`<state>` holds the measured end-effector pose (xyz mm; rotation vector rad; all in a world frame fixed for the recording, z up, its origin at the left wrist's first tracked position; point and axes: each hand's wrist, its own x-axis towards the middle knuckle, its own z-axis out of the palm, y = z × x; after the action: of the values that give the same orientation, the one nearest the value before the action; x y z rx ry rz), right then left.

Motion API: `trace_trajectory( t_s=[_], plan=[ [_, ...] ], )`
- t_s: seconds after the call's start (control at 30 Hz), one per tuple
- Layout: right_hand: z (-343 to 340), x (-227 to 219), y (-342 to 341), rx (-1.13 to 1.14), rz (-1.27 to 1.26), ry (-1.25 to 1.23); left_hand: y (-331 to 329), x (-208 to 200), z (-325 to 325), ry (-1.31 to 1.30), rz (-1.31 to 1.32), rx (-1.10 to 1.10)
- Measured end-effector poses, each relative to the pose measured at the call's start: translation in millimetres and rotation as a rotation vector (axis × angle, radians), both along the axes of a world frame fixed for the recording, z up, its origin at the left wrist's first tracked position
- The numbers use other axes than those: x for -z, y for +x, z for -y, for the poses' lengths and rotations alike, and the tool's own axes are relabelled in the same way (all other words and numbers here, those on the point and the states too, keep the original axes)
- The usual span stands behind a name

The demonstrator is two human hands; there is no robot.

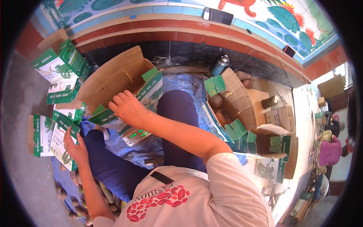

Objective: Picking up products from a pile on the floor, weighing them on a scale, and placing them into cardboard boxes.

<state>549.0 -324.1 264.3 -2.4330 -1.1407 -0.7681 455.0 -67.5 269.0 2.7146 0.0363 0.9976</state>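
A large open carton [109,83], green and white outside and brown inside, stands tilted in front of me. My right hand [130,108] has its fingers curled over the near rim of this carton. To the left, my left hand [76,148] rests against a smaller green and white carton [60,142], fingers stretched along its upper part and thumb apart. Under my right forearm sits a scale [135,137] with green lit displays, partly hidden by the open carton and my arm.
More cartons [62,70] are stacked at the left. Brown root vegetables [77,200] lie at the lower left on blue sheeting [113,149]. Another open carton [238,98] holds similar roots at the right, near a thermos [220,65]. A phone [218,16] lies on the ledge. People [329,149] sit far right.
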Motion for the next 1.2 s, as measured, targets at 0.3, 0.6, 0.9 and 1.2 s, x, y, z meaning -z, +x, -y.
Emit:
trace_trajectory(
  t_s=[0.3,0.6,0.9,1.2],
  plan=[
    [183,-22,-56,0.442,0.001,0.309,8,3,2,0.014,-0.037,-0.004],
    [336,27,-181,1.204,-0.114,0.311,20,9,5,0.045,-0.083,0.045],
    [346,145,-251,1.277,-0.502,-0.288,25,7,18,0.029,-0.085,0.076],
    [376,160,-270,1.094,-0.496,-0.463,23,11,7,0.039,-0.094,0.063]
  ],
)
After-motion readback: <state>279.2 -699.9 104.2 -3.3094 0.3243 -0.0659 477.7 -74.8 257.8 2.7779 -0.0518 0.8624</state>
